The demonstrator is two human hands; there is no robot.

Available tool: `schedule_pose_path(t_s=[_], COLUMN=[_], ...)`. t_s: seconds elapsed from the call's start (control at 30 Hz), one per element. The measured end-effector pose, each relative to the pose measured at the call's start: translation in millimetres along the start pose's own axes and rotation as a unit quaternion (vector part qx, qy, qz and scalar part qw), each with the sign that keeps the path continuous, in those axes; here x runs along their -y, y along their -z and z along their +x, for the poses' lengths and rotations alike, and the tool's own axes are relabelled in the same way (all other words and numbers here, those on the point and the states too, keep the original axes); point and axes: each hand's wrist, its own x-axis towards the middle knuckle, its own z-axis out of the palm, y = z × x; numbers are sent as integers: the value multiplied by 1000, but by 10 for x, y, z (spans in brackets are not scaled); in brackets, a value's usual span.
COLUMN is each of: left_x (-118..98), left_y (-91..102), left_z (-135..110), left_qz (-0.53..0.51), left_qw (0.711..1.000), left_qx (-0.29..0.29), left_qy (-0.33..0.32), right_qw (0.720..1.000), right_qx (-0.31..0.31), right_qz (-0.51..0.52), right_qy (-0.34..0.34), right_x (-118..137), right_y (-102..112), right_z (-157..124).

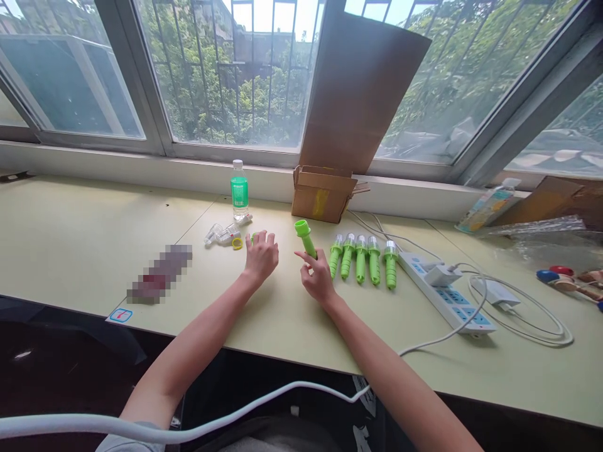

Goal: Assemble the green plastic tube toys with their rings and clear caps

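My right hand [319,276] is closed round a green plastic handle [307,237]. The handle stands tilted, its wide, open cup end up and no clear cap on it. To the left, my left hand [261,256] reaches down to the table with curled fingers at a small green part [254,238], mostly hidden by them. Beside that hand lie a yellow ring [237,243] and several clear plastic caps [223,235]. Right of my right hand, several green handles with clear caps [361,258] lie in a row, among them an end one [391,265] set slightly apart.
A bottle with a green label [240,191] and a cardboard box [321,196] stand near the window. On the right are a power strip [447,295], looped white cables [556,336] and another bottle [487,204]. A white cable [264,402] crosses in front of me.
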Motion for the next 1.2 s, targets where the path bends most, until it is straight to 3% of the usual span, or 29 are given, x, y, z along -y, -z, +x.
schedule_pose_path(t_s=[0.1, 0.27, 0.4, 0.5, 0.67, 0.8, 0.97, 1.2], left_x=[136, 486, 656, 693, 705, 638, 460, 279], left_y=[118, 230, 221, 214, 255, 304, 311, 228], left_z=[64, 143, 178, 192, 201, 207, 197, 135], left_qz=[54, 124, 122, 118, 113, 84, -44, -179], left_qw=[996, 962, 939, 931, 939, 967, 997, 983], left_qx=[33, 168, 244, 265, 236, 141, 27, 2], left_qy=[64, 174, 208, 220, 221, 194, 56, -49], right_qw=[1000, 1000, 1000, 1000, 1000, 999, 997, 994], right_qx=[1, -1, -5, -5, 0, 13, 53, 81], right_qz=[-5, -10, -13, -17, -22, -30, -47, -68], right_qy=[-4, -3, -10, -10, -12, -16, -29, -28], right_x=[-1, -1, -3, -3, 2, 11, 22, 31], right_y=[2, -3, -3, 3, 13, 16, 16, 24], right_z=[-2, -7, -7, -4, 0, 1, 2, 0])
